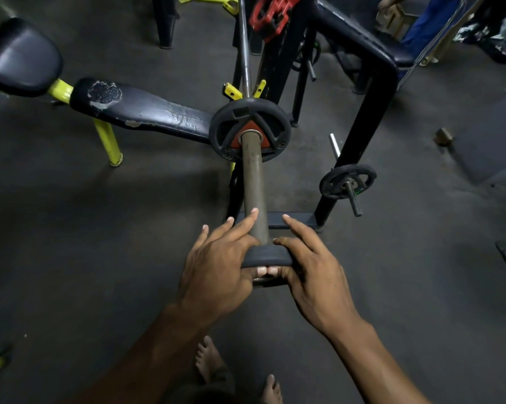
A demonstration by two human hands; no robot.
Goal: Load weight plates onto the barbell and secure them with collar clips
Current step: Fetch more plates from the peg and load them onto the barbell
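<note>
Fingers (247,221) of both hands clasp one small weight plate (267,256) at the near tip of the barbell sleeve (253,182), left hand (216,269) and right hand (315,272) equally close. The sleeve's long axis runs straight away from them toward one plate already seated (250,131), so the next push probably goes forward. One more plate (347,180) hangs on a rack peg; red collar clips (272,16) wait above.

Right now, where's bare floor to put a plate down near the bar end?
Open floor lies left of the barbell sleeve, bordered by the bench and its yellow leg. More lies right, past the small plate on the peg. Crowded: ahead, around the rack uprights. Both hands, left hand and right hand, hold a plate at the sleeve's end.
</note>
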